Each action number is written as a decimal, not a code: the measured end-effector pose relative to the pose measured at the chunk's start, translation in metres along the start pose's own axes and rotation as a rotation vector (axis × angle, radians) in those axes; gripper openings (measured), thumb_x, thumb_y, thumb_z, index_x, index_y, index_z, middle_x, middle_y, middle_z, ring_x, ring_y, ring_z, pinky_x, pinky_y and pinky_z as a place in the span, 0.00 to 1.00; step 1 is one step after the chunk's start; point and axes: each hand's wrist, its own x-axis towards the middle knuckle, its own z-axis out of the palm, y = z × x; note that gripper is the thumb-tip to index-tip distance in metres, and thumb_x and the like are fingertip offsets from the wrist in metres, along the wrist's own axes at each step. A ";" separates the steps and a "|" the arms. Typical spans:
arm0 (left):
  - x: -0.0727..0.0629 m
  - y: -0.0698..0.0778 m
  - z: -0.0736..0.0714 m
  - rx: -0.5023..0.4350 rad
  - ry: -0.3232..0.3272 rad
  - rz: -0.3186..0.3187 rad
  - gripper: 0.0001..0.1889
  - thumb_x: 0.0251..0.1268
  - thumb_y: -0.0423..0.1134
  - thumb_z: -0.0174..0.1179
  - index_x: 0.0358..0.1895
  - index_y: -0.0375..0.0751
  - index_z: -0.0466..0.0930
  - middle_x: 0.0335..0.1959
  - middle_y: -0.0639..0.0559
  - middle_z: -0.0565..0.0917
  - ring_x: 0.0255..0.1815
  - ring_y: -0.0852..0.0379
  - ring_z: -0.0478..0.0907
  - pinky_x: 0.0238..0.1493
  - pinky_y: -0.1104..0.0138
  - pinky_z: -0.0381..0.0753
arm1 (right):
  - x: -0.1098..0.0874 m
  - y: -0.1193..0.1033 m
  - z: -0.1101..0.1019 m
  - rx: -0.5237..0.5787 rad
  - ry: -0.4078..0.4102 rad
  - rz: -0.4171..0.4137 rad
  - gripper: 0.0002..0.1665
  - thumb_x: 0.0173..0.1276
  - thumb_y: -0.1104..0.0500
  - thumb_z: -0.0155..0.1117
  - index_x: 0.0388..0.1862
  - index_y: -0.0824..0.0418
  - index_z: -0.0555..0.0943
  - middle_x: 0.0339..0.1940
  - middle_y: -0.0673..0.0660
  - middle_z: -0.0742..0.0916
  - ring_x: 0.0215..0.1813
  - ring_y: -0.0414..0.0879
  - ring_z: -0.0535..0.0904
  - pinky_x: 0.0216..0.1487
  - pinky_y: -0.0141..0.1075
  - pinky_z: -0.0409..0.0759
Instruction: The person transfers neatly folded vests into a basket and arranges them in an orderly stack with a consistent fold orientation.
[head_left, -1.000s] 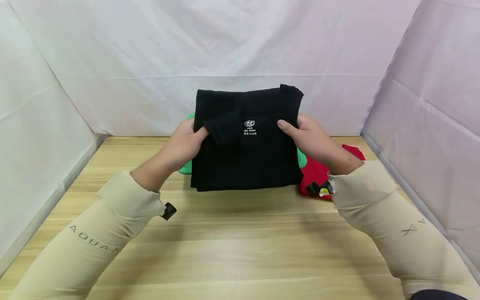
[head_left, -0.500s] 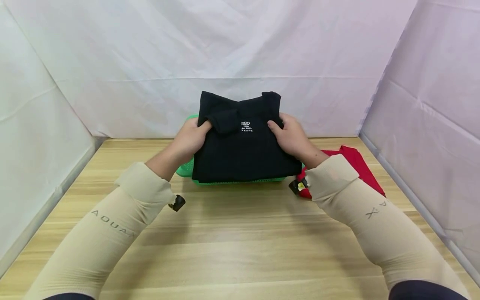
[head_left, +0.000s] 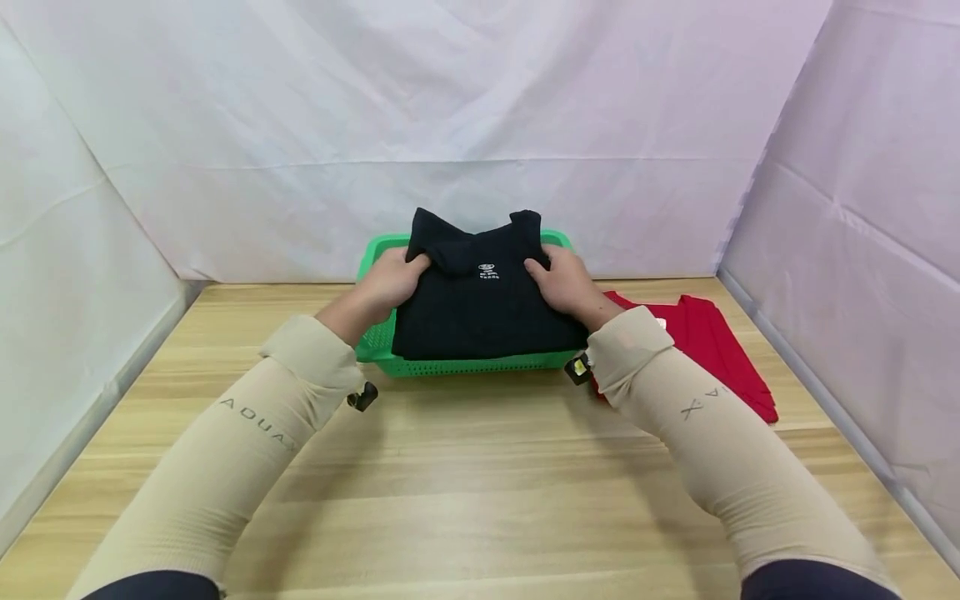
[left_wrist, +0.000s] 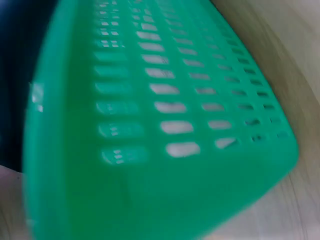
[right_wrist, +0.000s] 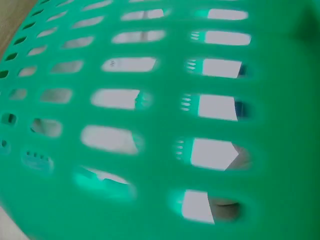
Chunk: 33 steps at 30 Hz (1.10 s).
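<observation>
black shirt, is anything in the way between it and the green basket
Nothing visible is: in the head view the shirt is held right over the basket, and the red cloth lies off to the right. The shirt hides most of the basket's inside, so I can't tell what is under it.

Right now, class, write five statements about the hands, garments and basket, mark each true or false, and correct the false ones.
1. The left hand and the right hand both hold the black garment. True.
2. The black garment carries no print. False: white print shows on it.
3. The black garment hides part of the green basket in the head view. True.
4. The green basket's sides are solid. False: they have rows of holes.
5. The red garment lies left of the green basket. False: it lies to the right.
</observation>
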 end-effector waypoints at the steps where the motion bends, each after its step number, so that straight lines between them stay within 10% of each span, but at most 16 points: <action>1: 0.001 -0.003 -0.001 0.011 -0.007 -0.004 0.19 0.82 0.51 0.39 0.55 0.42 0.75 0.53 0.43 0.78 0.53 0.46 0.77 0.54 0.55 0.74 | 0.001 0.001 0.003 -0.006 0.002 -0.005 0.32 0.81 0.51 0.48 0.75 0.68 0.63 0.70 0.67 0.75 0.71 0.60 0.71 0.72 0.53 0.68; 11: 0.008 -0.009 -0.005 0.056 -0.108 -0.013 0.23 0.77 0.44 0.52 0.70 0.42 0.66 0.63 0.41 0.75 0.62 0.43 0.77 0.64 0.51 0.75 | 0.007 -0.002 0.010 0.009 -0.046 0.012 0.32 0.81 0.51 0.47 0.77 0.64 0.62 0.72 0.64 0.74 0.70 0.58 0.73 0.71 0.52 0.70; 22: 0.015 -0.016 -0.010 0.100 -0.144 -0.025 0.26 0.81 0.42 0.45 0.78 0.45 0.56 0.74 0.42 0.65 0.74 0.43 0.65 0.73 0.48 0.65 | 0.012 0.013 -0.006 0.157 -0.382 0.139 0.42 0.76 0.56 0.46 0.83 0.58 0.42 0.81 0.63 0.59 0.66 0.57 0.73 0.59 0.50 0.75; 33: 0.018 -0.029 -0.010 0.120 -0.133 -0.007 0.28 0.82 0.38 0.41 0.79 0.39 0.49 0.76 0.39 0.60 0.73 0.40 0.64 0.72 0.46 0.66 | 0.010 0.016 0.004 -0.044 -0.323 0.029 0.39 0.79 0.59 0.51 0.82 0.63 0.48 0.75 0.70 0.67 0.75 0.62 0.66 0.72 0.55 0.68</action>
